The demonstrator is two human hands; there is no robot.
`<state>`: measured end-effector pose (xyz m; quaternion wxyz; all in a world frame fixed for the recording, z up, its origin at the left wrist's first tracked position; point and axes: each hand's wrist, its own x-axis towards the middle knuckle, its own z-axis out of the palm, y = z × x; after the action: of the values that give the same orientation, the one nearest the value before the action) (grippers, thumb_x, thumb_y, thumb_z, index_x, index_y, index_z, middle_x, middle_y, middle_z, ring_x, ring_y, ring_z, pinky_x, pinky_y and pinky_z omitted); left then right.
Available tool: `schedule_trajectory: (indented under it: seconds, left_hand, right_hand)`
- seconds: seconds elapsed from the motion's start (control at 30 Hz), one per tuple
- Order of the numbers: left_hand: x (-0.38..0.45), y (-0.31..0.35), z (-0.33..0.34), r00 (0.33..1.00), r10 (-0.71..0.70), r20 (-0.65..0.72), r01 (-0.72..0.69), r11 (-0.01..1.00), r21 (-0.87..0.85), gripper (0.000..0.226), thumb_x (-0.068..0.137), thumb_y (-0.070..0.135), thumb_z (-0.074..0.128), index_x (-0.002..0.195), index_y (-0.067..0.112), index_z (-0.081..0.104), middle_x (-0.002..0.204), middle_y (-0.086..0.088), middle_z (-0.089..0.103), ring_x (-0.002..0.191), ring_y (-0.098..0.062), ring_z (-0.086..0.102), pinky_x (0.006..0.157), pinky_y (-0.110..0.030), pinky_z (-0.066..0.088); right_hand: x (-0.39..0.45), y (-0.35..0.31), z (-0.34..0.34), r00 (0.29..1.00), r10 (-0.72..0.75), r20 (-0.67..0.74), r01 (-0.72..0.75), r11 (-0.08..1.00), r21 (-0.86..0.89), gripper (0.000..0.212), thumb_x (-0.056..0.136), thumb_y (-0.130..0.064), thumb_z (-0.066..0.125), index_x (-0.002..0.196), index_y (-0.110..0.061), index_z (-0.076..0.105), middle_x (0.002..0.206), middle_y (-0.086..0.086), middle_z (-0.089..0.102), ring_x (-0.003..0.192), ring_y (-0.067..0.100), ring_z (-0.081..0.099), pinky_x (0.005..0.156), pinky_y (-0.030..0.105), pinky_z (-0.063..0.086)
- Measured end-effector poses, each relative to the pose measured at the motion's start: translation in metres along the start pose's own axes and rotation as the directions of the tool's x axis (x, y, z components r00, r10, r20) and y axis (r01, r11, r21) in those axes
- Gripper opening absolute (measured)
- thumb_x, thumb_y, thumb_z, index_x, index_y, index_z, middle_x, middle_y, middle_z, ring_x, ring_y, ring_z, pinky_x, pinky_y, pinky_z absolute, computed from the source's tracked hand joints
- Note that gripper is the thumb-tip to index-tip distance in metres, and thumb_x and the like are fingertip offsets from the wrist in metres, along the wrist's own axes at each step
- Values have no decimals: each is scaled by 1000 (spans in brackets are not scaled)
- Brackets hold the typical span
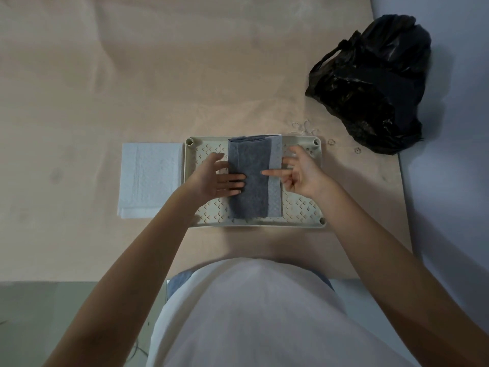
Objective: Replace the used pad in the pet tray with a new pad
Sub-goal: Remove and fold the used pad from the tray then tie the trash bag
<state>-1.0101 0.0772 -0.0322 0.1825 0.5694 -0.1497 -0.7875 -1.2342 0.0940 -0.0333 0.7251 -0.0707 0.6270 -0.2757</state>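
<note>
Folded grey pad [251, 178] lying in the tray [304, 205]

Left hand [214, 178] is pressing it with straight fingers; right hand [299, 173] is touching it with 1 extended finger.

We see a beige bench [132, 75] with faint stains, in dim soft light. Beyond its right edge the pale grey floor [455, 128] shows.

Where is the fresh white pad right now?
In the head view, the folded white pad lies flat on the table, left of the pet tray, beside the tray's left rim, untouched by either hand.
</note>
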Motion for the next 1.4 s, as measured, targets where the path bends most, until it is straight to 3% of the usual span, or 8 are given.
schedule_trajectory:
  seconds: [0.17,0.33,0.53,0.73,0.93,1.1,1.23,1.4]
  left_hand:
    - [5,4,3,998,58,-15,-58,998,-28,44,93,46,39,112,11,58,100,-17,70,87,-24,66,73,-32,53]
    - [10,6,8,985,127,-116,-97,968,232,32,88,43,49,95,17,66,81,-8,72,71,-18,61,62,-26,46]
    - [4,5,-6,990,134,45,-141,956,259,25,87,25,64,110,15,66,99,-10,70,84,-19,68,66,-25,57]
    - [-2,-7,-8,985,164,57,-172,968,184,37,81,-4,65,114,11,58,110,-9,62,90,-21,65,69,-26,59]
    - [-3,-20,-2,951,308,6,-282,862,422,43,79,-12,66,116,6,58,106,-18,57,97,-27,59,78,-29,58]
    - [0,-23,3,895,446,24,-349,664,661,40,77,-4,70,110,15,60,95,-6,55,90,-22,53,74,-22,51]
    - [-3,-26,1,854,517,65,-306,397,865,41,81,12,70,120,20,59,119,-12,47,95,-21,51,83,-23,47]
    - [-7,-38,0,598,610,521,-307,-426,851,52,99,36,37,146,16,35,152,-11,32,139,-28,32,113,-43,25]
  right_hand:
    - [-4,-7,5,1000,-18,-16,18,1000,-10,53,95,-55,34,121,-12,48,101,22,71,43,15,55,34,16,34]
    - [-4,-4,5,998,-48,44,49,998,-27,36,93,-44,50,114,-15,55,98,17,73,76,26,72,37,18,44]
    - [-5,0,1,992,-76,104,92,984,-153,10,91,-13,59,100,-9,63,89,10,72,72,19,73,52,24,56]
    - [-7,9,3,993,-114,6,112,965,-238,36,80,8,64,109,-12,59,116,12,60,92,24,66,64,32,58]
    - [-10,17,1,978,-201,-57,169,923,-344,45,69,-4,79,103,-23,56,107,5,62,88,19,66,58,26,57]
    - [-9,34,-3,938,-346,-1,284,772,-569,65,69,-6,81,123,-21,47,97,4,63,88,17,64,63,31,58]
    - [-8,45,-5,889,-454,65,379,646,-662,66,73,-12,79,128,-21,43,93,0,58,82,14,61,55,20,51]
    - [-4,56,-7,839,-531,117,452,562,-693,63,75,-12,78,126,-21,42,96,4,57,83,21,62,66,35,56]
